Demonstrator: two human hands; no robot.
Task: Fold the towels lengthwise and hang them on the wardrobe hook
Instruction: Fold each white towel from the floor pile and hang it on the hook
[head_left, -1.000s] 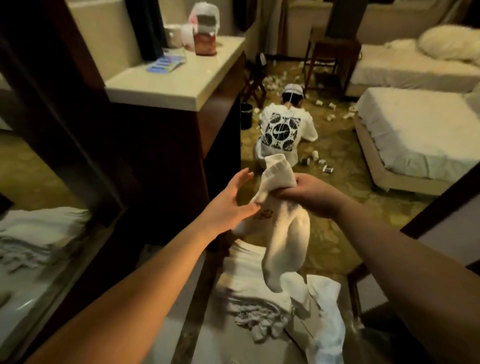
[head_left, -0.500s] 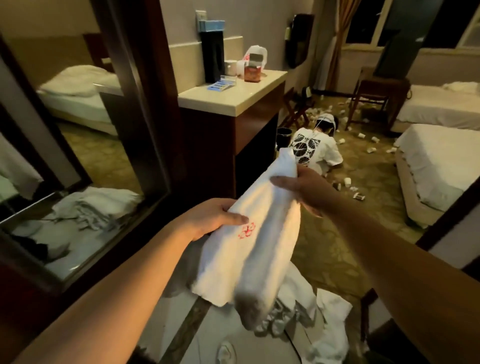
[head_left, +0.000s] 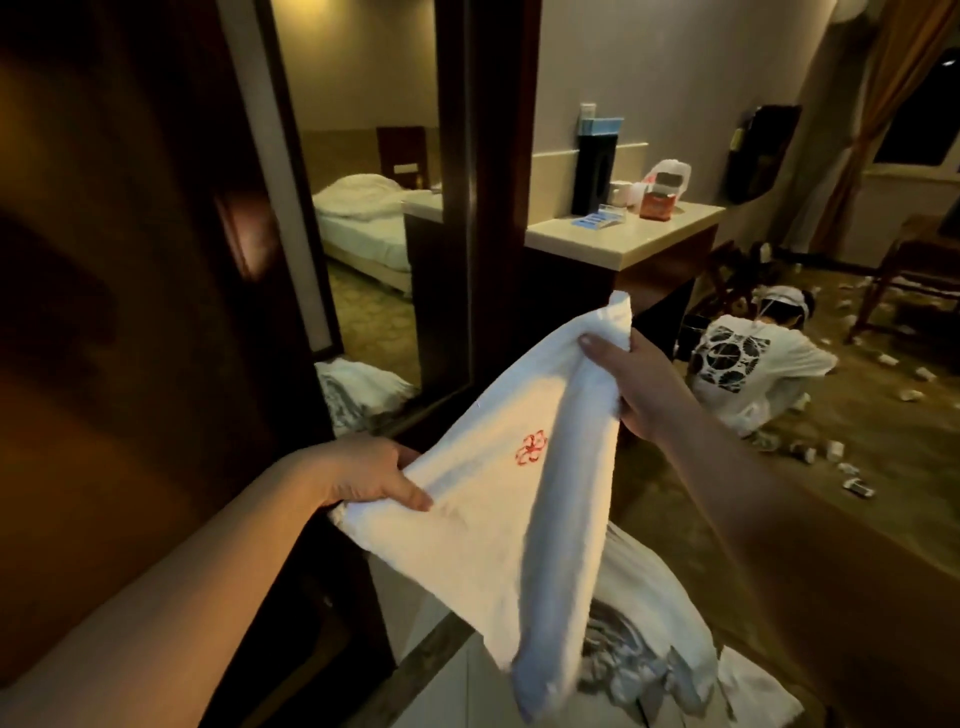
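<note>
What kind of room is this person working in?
Probably a hotel room: a made bed shows in the wall mirror, a counter holds guest supplies, and white towels lie piled below.

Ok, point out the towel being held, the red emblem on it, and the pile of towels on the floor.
towel (head_left: 467, 545), head view, on the flat lit panel below the emblem.
red emblem (head_left: 531, 448), head view, on the middle of the stitched mark.
pile of towels (head_left: 644, 623), head view, on the top fold right of the held towel.
</note>
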